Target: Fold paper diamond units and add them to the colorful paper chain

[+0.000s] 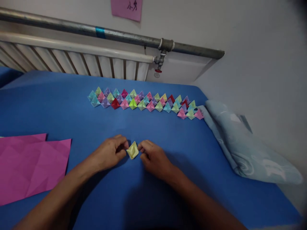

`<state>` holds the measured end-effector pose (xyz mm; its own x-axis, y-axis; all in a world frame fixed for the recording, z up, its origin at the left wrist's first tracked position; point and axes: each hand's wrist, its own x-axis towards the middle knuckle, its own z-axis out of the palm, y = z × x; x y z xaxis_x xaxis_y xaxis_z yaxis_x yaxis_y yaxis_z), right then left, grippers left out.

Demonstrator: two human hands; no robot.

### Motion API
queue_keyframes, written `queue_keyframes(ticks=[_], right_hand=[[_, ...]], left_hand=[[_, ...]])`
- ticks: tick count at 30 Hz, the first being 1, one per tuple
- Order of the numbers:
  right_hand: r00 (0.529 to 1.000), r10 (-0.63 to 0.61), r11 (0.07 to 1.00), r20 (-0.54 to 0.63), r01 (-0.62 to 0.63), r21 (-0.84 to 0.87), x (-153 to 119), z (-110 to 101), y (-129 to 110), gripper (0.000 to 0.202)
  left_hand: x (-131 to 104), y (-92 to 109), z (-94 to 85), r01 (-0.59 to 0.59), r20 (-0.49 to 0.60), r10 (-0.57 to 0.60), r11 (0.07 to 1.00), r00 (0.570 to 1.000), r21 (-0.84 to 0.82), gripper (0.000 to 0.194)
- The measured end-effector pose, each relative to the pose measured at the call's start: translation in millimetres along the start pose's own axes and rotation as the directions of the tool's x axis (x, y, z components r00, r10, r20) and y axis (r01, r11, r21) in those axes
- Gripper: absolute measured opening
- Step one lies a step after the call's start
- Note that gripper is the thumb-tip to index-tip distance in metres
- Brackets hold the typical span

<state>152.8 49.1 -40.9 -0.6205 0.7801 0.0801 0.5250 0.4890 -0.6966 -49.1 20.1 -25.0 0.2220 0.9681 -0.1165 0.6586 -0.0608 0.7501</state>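
A small pale yellow folded paper boat [132,150] lies between my hands on the blue surface, its pointed middle showing. My left hand [112,152] is closed, with thumb and fingertips pinched at the boat's left corner. At the opposite corner, my right hand [154,157] has its fingers curled together against the paper. The exact contact of the fingertips is hard to make out. Beyond the hands, several folded paper boats [133,103] in pink, red, green, blue, purple and yellow stand in staggered rows.
Large magenta paper sheets [35,166] lie creased at the left. A folded light blue-green cloth [249,150] rests at the right by the wall. Behind the blue surface [96,191] are a white radiator [79,52], a metal pipe [134,39] and a red-handled valve [158,70].
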Motion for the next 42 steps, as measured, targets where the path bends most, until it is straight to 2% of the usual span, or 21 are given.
queue_keyframes(ticks=[4,7,10,13,17,20,23,28,33,35,40,42], right_hand=[[0.993,-0.099,0.995,-0.071,0.100,0.019,-4,2,0,0.018],[0.979,-0.203,0.978,-0.033,0.201,-0.047,-9,10,-4,0.011],[0.970,-0.241,0.958,-0.027,0.233,-0.166,-12,18,-5,0.010],[0.958,-0.281,0.938,-0.049,0.263,-0.227,-13,16,-3,0.014],[0.942,-0.331,0.917,-0.045,0.310,-0.251,-12,1,-1,0.017],[0.938,-0.346,0.905,0.027,0.341,-0.256,-10,-14,2,0.017],[0.922,-0.369,0.888,0.119,0.387,-0.248,-8,-25,8,0.014],[0.893,-0.414,0.852,0.177,0.448,-0.270,-4,-38,14,0.014],[0.901,-0.384,0.849,0.202,0.430,-0.305,-4,-43,14,0.017],[0.912,-0.378,0.857,0.161,0.410,-0.311,-3,-44,16,0.019],[0.941,-0.326,0.927,-0.094,0.298,-0.229,-3,-41,17,0.015],[0.945,-0.302,0.944,-0.124,0.279,-0.174,-2,-37,15,0.010]], left_hand=[[3,-2,-3.4,0.099,-0.204,-0.095,0.995,0.974,0.010,0.012],[5,-3,-2.4,0.135,-0.260,-0.135,0.991,0.956,-0.017,0.015],[6,-4,-0.5,0.129,-0.250,-0.133,0.991,0.959,-0.034,0.017],[6,-6,0.6,0.114,-0.250,-0.118,0.993,0.961,-0.028,0.019],[6,-6,-0.6,0.133,-0.266,-0.134,0.991,0.955,-0.022,0.020],[6,-5,-2.1,0.158,-0.266,-0.169,0.986,0.949,-0.063,0.020],[7,-5,-2.1,0.186,-0.202,-0.219,0.968,0.955,-0.169,0.023],[7,-6,-0.3,0.211,-0.100,-0.261,0.912,0.960,-0.352,0.025],[6,-4,-0.4,0.203,-0.035,-0.233,0.903,0.972,-0.377,0.023],[6,-4,-0.4,0.197,-0.021,-0.219,0.913,0.976,-0.357,0.021],[5,-6,3.3,0.174,-0.023,-0.190,0.938,0.982,-0.301,0.022],[5,-5,6.2,0.142,-0.025,-0.155,0.949,0.988,-0.283,0.024]])
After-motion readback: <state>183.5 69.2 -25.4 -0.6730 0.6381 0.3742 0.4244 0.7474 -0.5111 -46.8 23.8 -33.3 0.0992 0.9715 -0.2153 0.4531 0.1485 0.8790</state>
